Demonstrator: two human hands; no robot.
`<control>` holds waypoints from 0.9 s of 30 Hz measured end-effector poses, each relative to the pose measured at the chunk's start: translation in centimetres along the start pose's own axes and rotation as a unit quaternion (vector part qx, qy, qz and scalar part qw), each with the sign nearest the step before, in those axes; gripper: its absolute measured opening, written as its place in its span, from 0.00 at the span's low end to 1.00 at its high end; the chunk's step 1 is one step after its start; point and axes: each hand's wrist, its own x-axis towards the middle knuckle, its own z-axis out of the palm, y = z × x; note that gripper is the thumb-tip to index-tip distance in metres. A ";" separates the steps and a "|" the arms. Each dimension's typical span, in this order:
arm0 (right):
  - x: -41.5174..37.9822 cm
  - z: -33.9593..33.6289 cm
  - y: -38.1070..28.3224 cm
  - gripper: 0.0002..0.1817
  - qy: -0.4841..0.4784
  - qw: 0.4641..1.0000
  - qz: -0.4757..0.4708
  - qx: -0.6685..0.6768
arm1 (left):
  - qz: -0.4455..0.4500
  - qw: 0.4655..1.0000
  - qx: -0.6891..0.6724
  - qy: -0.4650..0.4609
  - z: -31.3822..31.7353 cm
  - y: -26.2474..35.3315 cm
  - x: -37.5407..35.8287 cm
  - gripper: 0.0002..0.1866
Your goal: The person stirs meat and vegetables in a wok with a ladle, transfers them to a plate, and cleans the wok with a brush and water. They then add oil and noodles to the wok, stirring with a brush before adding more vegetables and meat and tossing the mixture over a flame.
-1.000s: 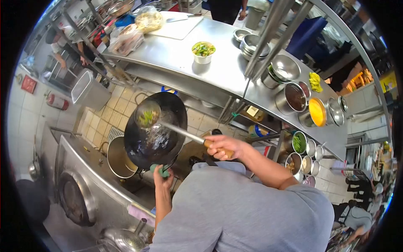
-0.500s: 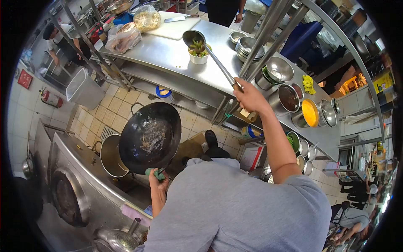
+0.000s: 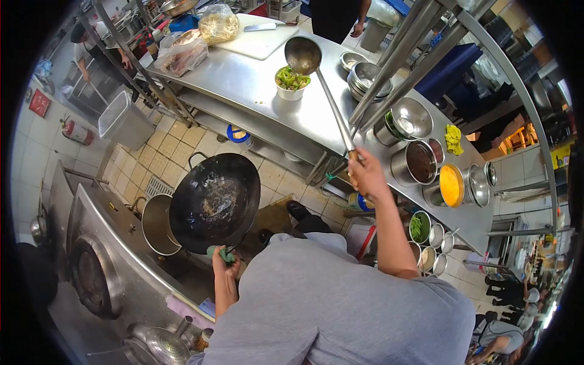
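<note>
My right hand (image 3: 368, 174) is closed around the handle of a long ladle (image 3: 303, 56). The ladle's bowl is tilted just above a white round container (image 3: 291, 94) on the steel table, and only a little residue shows in it. Chopped green food (image 3: 292, 79) fills the container to its rim. My left hand (image 3: 225, 263) grips the handle of a large black wok (image 3: 215, 202) through a green cloth (image 3: 220, 253). Tilted over the floor beside the stove, the wok has a greasy residue across its inside.
A steel table (image 3: 243, 91) carries a cutting board (image 3: 258, 44) with a knife (image 3: 271, 26), bagged food (image 3: 181, 53), steel bowls (image 3: 412, 118) and a pot of orange liquid (image 3: 451, 185). A deep pot (image 3: 159, 225) stands beside the stove (image 3: 91, 277). Other people are in the background.
The ladle has tipped and risen away from the container, and the green food that was sliding off it now lies inside. My right hand has shifted slightly down and right. The wok stays held.
</note>
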 end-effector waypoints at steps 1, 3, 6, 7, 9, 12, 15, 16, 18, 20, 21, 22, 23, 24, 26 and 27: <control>0.2 -0.3 1.3 0.25 -0.002 1.000 0.002 0.000 | -0.002 1.000 0.000 0.005 0.3 -0.2 0.3 0.06; 1.2 -0.7 2.8 0.24 -0.035 0.999 -0.012 0.032 | 0.004 1.000 -0.009 0.010 1.7 -1.2 0.5 0.06; 1.5 -1.9 3.5 0.24 -0.121 0.946 0.052 0.297 | 0.026 0.999 -0.024 0.019 3.4 -2.5 -0.7 0.07; 1.8 -2.5 3.4 0.26 -0.215 0.896 0.076 0.381 | -0.001 0.999 -0.040 -0.009 3.8 -2.7 -1.0 0.08; 2.3 -2.0 3.0 0.27 -0.289 0.778 0.153 0.536 | -0.023 0.997 -0.067 -0.023 4.5 -3.7 -2.6 0.09; 3.0 0.0 2.0 0.26 -0.381 0.558 0.254 0.692 | -0.040 0.985 -0.158 -0.051 6.9 -5.9 -6.0 0.12; 3.6 2.8 0.8 0.26 -0.462 0.409 0.323 0.717 | 0.004 0.950 -0.259 -0.172 8.8 -8.1 -11.0 0.15; 4.1 3.7 0.2 0.26 -0.484 0.402 0.367 0.685 | 0.012 0.949 -0.268 -0.168 8.8 -8.5 -12.8 0.15; 5.3 5.5 -0.8 0.27 -0.512 0.389 0.423 0.638 | 0.023 0.890 -0.359 -0.281 8.3 -9.7 -16.2 0.15; 5.8 8.0 -1.3 0.26 -0.576 0.388 0.478 0.538 | 0.094 0.864 -0.403 -0.286 7.1 -10.5 -19.3 0.16; 5.6 9.3 -2.0 0.24 -0.611 0.383 0.475 0.504 | 0.155 0.851 -0.417 -0.279 6.5 -11.1 -20.8 0.16; 5.5 10.2 -2.1 0.24 -0.620 0.370 0.486 0.492 | 0.236 0.861 -0.381 -0.241 4.3 -11.3 -21.5 0.14; 5.3 11.2 -2.1 0.22 -0.633 0.421 0.498 0.416 | 0.277 0.850 -0.387 -0.225 2.7 -11.3 -21.6 0.13; 4.7 12.8 -1.9 0.21 -0.652 0.455 0.509 0.331 | 0.333 0.831 -0.397 -0.202 0.7 -11.7 -22.0 0.12; 3.0 15.1 -1.7 0.15 -0.667 0.503 0.505 0.218 | 0.482 0.765 -0.389 0.178 0.2 -11.9 -22.4 0.07; 1.8 16.3 -2.0 0.13 -0.660 0.512 0.522 0.172 | 0.504 0.771 -0.362 0.144 -5.4 -12.6 -21.3 0.07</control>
